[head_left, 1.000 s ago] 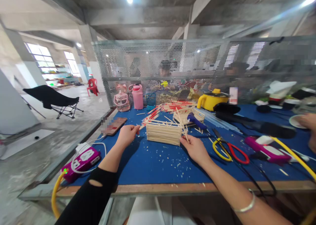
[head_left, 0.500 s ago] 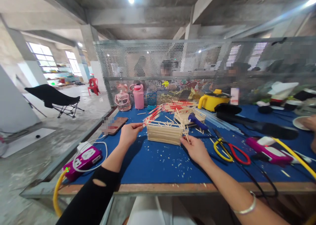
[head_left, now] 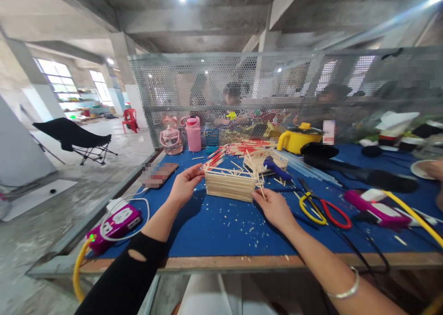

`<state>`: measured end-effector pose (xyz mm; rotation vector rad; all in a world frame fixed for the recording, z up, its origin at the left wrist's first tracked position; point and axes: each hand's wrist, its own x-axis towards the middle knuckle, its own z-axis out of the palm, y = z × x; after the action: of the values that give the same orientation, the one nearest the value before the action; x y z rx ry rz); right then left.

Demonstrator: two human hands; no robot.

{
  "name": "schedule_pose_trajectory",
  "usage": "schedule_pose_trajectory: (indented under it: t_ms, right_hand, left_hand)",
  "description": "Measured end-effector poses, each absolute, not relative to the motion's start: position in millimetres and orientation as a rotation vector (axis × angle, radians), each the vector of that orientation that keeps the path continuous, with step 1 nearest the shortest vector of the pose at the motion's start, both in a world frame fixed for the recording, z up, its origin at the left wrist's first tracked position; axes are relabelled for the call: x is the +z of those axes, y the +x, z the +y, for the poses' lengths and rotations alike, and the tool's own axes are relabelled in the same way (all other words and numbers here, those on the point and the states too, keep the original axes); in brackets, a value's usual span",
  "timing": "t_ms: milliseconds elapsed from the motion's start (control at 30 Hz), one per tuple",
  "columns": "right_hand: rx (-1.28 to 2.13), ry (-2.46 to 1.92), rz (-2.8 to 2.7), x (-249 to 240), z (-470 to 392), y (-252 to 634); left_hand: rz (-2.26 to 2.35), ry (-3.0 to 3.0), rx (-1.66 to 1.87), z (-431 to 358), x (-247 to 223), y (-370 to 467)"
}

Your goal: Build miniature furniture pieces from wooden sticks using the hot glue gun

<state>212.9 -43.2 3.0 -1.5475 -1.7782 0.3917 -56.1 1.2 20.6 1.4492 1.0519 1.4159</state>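
Note:
A rectangular box built of stacked thin wooden sticks (head_left: 230, 187) stands on the blue table mat in front of me. My left hand (head_left: 185, 185) is at its left end, thumb and fingers closed on the upper corner there. Beside the right end, my right hand (head_left: 276, 209) pinches a few loose wooden sticks (head_left: 261, 186) that point upward, its fingertips close against the box's lower right corner. Behind the box lies a second stick frame (head_left: 282, 162) with a blue glue gun (head_left: 276, 169) resting at it.
Red-tipped sticks (head_left: 247, 146) are heaped at the back. Right of my hand lie pliers with yellow and red handles (head_left: 325, 213) and a purple power strip (head_left: 379, 211). Another purple power strip (head_left: 117, 227) and a phone (head_left: 161, 175) are at left. A yellow pot (head_left: 299, 139) stands behind.
My left hand has moved slightly up and right, its fingertips now at the box's upper left corner. My right hand and the box have hardly moved.

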Motion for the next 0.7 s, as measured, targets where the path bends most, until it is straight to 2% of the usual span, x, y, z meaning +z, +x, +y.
schedule_pose_trajectory:
  t_ms: [467, 700]
  right_hand:
    - [0.397, -1.55, -1.781, 3, -43, 213]
    - [0.521, -1.512, -1.695, 9, -58, 218]
  left_hand:
    - [1.152, 1.654, 1.403, -5, 14, -47]
    - [1.123, 1.659, 1.534, -35, 32, -35]
